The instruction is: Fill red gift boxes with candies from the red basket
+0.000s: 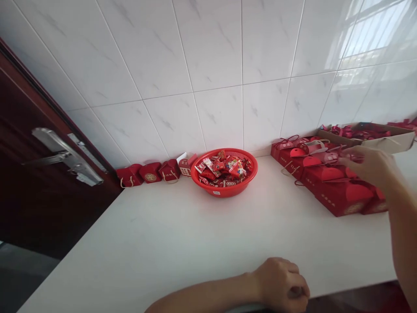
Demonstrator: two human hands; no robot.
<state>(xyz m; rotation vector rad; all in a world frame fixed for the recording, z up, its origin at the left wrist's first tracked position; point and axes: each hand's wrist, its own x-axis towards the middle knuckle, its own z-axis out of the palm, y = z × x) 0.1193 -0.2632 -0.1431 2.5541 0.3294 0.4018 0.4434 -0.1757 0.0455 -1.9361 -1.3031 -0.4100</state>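
Note:
My right hand (373, 167) is over a group of red gift boxes (339, 193) on the right of the table. Its thumb and fingers are slightly apart, close to the box tops and their pinkish ribbons; contact with them is unclear. Curled near the table's front edge is my left hand (282, 282), with nothing visible in it. A red plastic basket (224, 191) holds several red-wrapped sweets (221, 167) and stands against the wall, away from both hands.
Several small red boxes (150, 172) line the wall left of the basket, one with a white flap (186, 163) raised. An open cardboard carton (387, 143) with red items stands at the back right. A dark red door (48, 174) borders the white table (195, 234) on the left.

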